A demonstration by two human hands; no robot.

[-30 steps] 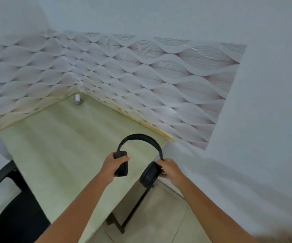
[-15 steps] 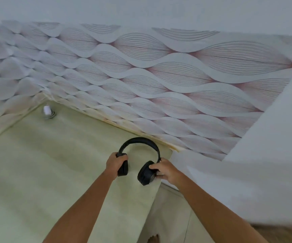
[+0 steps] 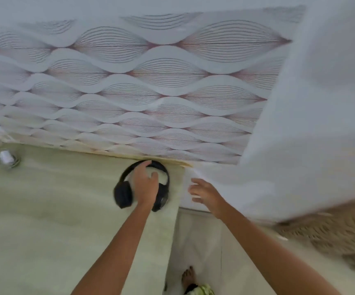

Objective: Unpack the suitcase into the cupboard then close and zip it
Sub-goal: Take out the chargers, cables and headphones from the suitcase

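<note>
Headphones [image 3: 142, 186] under left hand [image 3: 145, 186], right hand [image 3: 204, 191] apart

**Around the desk**

A pale wooden desk [image 3: 44, 220] meets a wall papered in a wavy line pattern [image 3: 142, 86] — a small white object [image 3: 6, 157] sits in its far left corner. A bare foot [image 3: 188, 277] shows on the tiled floor [image 3: 195, 237].
</note>
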